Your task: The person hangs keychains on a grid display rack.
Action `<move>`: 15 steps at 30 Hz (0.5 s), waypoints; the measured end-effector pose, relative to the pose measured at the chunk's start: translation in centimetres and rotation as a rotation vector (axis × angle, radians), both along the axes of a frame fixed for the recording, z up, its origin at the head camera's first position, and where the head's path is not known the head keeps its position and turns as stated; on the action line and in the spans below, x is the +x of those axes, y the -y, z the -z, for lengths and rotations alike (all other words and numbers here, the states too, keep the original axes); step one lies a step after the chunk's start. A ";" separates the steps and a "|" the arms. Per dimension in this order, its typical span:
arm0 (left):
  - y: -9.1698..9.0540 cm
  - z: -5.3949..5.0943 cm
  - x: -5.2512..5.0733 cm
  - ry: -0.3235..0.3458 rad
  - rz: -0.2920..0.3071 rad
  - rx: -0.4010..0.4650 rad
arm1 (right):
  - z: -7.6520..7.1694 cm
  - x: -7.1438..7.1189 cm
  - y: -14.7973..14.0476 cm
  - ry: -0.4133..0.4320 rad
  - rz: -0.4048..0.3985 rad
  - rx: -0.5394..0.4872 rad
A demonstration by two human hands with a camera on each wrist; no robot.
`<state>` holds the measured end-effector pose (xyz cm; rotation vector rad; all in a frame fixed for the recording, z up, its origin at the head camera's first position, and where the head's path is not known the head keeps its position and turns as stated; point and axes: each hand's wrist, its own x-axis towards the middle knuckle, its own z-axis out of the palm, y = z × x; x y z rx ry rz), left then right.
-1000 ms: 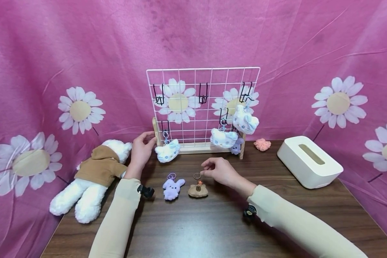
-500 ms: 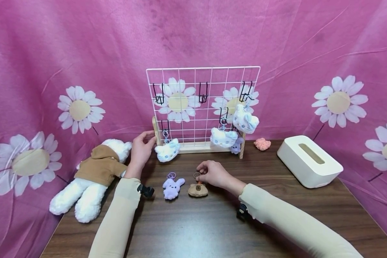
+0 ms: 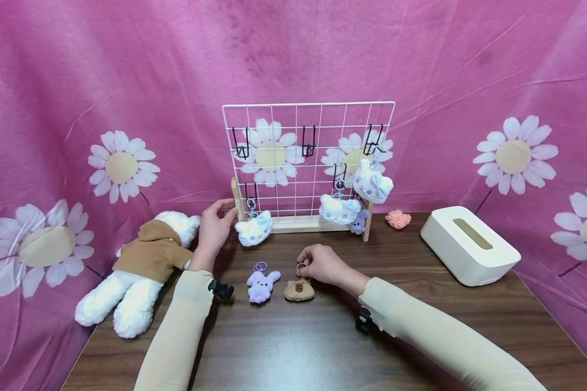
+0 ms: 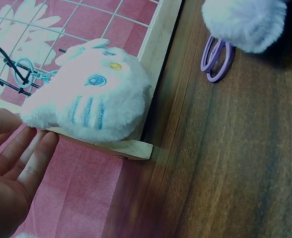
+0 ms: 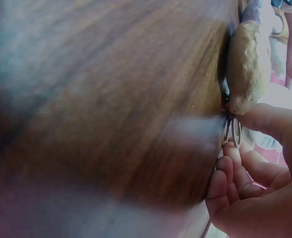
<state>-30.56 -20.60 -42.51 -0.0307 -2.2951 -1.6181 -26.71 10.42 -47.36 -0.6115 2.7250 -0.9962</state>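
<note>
My right hand point(image 3: 325, 264) pinches the metal ring point(image 5: 237, 133) of a brown plush capybara keychain point(image 3: 299, 290), whose body sits near the tabletop. In the right wrist view, thumb and finger meet at that ring. My left hand point(image 3: 217, 225) rests its fairly straight fingertips against the left wooden post point(image 3: 236, 194) of a white wire grid rack point(image 3: 295, 103). Beside it hangs a white cat plush keychain point(image 4: 104, 94), which partly covers the thumb side in the left wrist view. A purple bunny plush keychain point(image 3: 261, 287) lies left of the capybara.
Several black hooks point(image 3: 308, 147) sit on the grid. Two more white cat plushes point(image 3: 339, 210) and a purple plush point(image 3: 359, 222) hang at right. A white teddy point(image 3: 151, 263) in brown lies left; a pink scrunchie point(image 3: 398, 219) and white tissue box point(image 3: 469, 247) stand right.
My right hand has moved left and down to the capybara keychain and taken its ring; the plush has shifted slightly. The left hand stays at the post.
</note>
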 end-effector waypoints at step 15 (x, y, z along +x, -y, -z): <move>0.0 -0.1 0.1 0.001 0.008 -0.001 | -0.7 0.5 0.2 0.022 0.048 0.018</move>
